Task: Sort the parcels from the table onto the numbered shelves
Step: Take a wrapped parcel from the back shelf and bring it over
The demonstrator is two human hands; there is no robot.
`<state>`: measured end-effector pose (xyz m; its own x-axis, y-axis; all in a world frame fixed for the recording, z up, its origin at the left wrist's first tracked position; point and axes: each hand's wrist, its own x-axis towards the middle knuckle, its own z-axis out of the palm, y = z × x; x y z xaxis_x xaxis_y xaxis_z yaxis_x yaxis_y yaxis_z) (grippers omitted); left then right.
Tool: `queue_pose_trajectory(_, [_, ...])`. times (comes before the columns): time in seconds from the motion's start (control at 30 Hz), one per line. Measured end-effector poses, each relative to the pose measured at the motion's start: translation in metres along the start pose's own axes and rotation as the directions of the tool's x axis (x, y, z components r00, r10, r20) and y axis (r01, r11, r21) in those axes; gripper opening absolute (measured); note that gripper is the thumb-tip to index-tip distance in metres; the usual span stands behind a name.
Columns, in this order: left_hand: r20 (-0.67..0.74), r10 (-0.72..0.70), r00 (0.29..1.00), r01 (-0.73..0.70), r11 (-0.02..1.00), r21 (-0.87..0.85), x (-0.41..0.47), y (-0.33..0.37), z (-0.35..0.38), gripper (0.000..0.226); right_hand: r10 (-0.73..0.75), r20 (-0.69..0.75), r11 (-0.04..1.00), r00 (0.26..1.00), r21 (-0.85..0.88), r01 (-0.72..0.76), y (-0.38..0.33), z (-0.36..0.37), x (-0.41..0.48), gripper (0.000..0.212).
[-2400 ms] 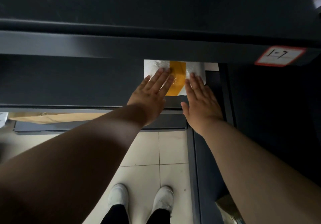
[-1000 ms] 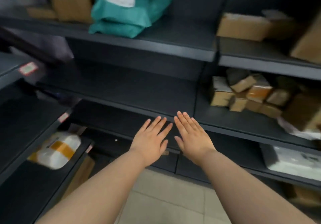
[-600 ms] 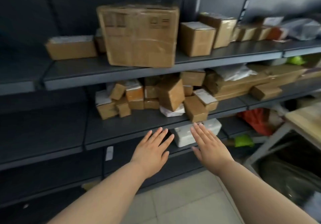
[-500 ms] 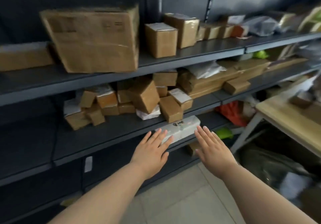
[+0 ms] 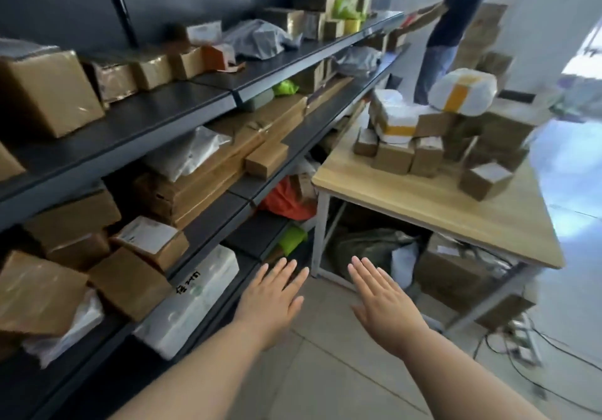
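Wooden table [image 5: 433, 204] heaped with parcels [image 5: 433, 139] beside shelves [image 5: 208, 100].

Parcels [image 5: 433, 139] piled on table [image 5: 407, 198], right of shelves [image 5: 182, 103].

Daylight from upper right; glare washes the glossy pale floor [image 5: 573, 159]. The dark grey metal shelves [image 5: 156, 116] sit dim, lower tiers shadowed. Motion blur softens brown cardboard boxes [image 5: 394, 159] on the pale wooden worktop [image 5: 423, 204]. Frame edges bend.
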<state>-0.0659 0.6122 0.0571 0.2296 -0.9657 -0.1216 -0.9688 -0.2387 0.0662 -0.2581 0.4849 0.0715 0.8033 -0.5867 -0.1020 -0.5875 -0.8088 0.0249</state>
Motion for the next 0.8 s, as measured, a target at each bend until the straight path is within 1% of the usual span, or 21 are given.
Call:
queue_pose_trajectory(0.1, [-0.026,0.095,0.995,-0.094,0.995,0.019,0.053,-0.005,-0.016,0.087,0.046,-0.089,0.999,0.995,0.019,-0.044,0.027,-0.009,0.025,0.079])
queue_pose_trajectory(0.17, [-0.036,0.14,0.989,-0.138,0.989,0.047,0.09,-0.011,-0.027,0.088,0.104,-0.134,0.995,0.986,0.026,-0.101,0.042,-0.015,0.047,0.085])
queue_pose_trajectory(0.2, [-0.044,0.162,0.986,-0.159,0.985,0.064,0.108,-0.014,-0.034,0.086,0.134,-0.155,0.991,0.979,0.022,-0.132,0.048,-0.02,0.057,0.085])
queue_pose_trajectory(0.23, [-0.053,0.187,0.981,-0.182,0.98,0.081,0.125,-0.015,-0.04,0.08,0.159,-0.168,0.987,0.973,0.024,-0.157,0.052,-0.023,0.065,0.08])
queue_pose_trajectory(0.3, [-0.052,0.228,0.972,-0.221,0.969,0.112,0.155,-0.013,-0.048,0.06,0.225,-0.165,0.974,0.96,0.066,-0.217,0.061,-0.029,0.075,0.066])
queue_pose_trajectory(0.33, [-0.045,0.25,0.967,-0.244,0.963,0.115,0.167,-0.009,-0.052,0.056,0.264,-0.15,0.963,0.953,0.094,-0.252,0.066,-0.03,0.078,0.063])
queue_pose_trajectory(0.4, [-0.03,0.304,0.952,-0.298,0.946,0.127,0.191,0.002,-0.055,0.055,0.327,-0.118,0.942,0.937,0.121,-0.314,0.079,-0.028,0.079,0.064])
queue_pose_trajectory(0.47, [-0.02,0.356,0.934,-0.349,0.925,0.152,0.218,0.016,-0.053,0.059,0.379,-0.099,0.922,0.92,0.13,-0.365,0.1,-0.024,0.081,0.063])
queue_pose_trajectory(0.53, [0.002,0.406,0.914,-0.401,0.903,0.154,0.245,0.031,-0.05,0.078,0.427,-0.09,0.901,0.9,0.122,-0.416,0.128,-0.018,0.085,0.067])
queue_pose_trajectory(0.57, [0.015,0.422,0.906,-0.419,0.894,0.159,0.259,0.038,-0.05,0.084,0.449,-0.089,0.891,0.889,0.12,-0.438,0.141,-0.017,0.088,0.073])
queue_pose_trajectory(0.6, [0.018,0.432,0.902,-0.429,0.889,0.157,0.272,0.045,-0.049,0.086,0.463,-0.082,0.883,0.882,0.124,-0.452,0.155,-0.016,0.092,0.077])
queue_pose_trajectory(0.63, [0.013,0.437,0.9,-0.433,0.889,0.15,0.287,0.053,-0.05,0.085,0.474,-0.07,0.877,0.878,0.133,-0.462,0.171,-0.014,0.096,0.074])
queue_pose_trajectory(0.67, [0.002,0.434,0.901,-0.43,0.891,0.144,0.302,0.061,-0.051,0.079,0.481,-0.056,0.872,0.875,0.137,-0.47,0.187,-0.014,0.101,0.067])
queue_pose_trajectory(0.73, [-0.01,0.4,0.916,-0.395,0.909,0.134,0.334,0.077,-0.056,0.06,0.489,-0.044,0.866,0.871,0.148,-0.478,0.222,-0.019,0.112,0.064])
queue_pose_trajectory(0.8, [-0.008,0.357,0.934,-0.354,0.93,0.099,0.364,0.094,-0.066,0.055,0.485,-0.045,0.865,0.873,0.172,-0.472,0.26,-0.029,0.125,0.064])
